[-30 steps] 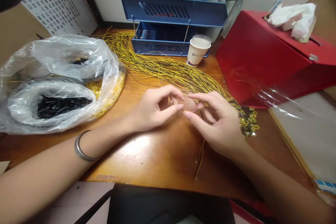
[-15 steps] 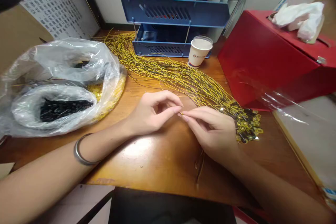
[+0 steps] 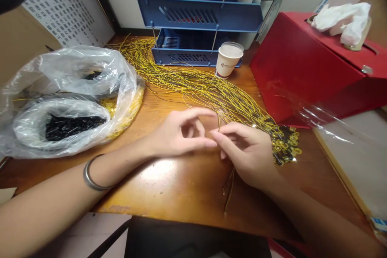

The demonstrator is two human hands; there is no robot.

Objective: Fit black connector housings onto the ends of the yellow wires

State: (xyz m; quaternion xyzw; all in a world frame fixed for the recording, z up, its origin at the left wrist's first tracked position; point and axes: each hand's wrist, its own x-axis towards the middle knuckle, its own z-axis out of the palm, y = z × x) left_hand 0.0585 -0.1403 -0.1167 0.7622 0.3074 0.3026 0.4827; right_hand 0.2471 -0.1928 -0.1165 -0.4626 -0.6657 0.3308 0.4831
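Between the thumb and forefinger of my right hand (image 3: 246,147) a thin yellow-and-dark wire (image 3: 218,123) is pinched, its short end pointing up. More of the thin wire (image 3: 230,189) hangs below that hand toward the table's front edge. My left hand (image 3: 187,131) is just left of it, thumb and forefinger spread apart with a gap between them. Its forefinger tip is close to the wire end; whether they touch I cannot tell. Behind both hands lies a long bundle of yellow and black wires (image 3: 193,82), ending at the right in yellow ring-shaped and black pieces (image 3: 284,145).
On the left sits a clear plastic bag (image 3: 127,72) with black pieces (image 3: 72,127) and yellow rings. A blue tray rack (image 3: 199,12) and a paper cup (image 3: 229,62) stand at the back. A red box (image 3: 302,68) with tissue (image 3: 341,20) is on the right.
My left thumb and forefinger have parted from their pinch at the wire. The wire end now points upward from my right hand's pinch.
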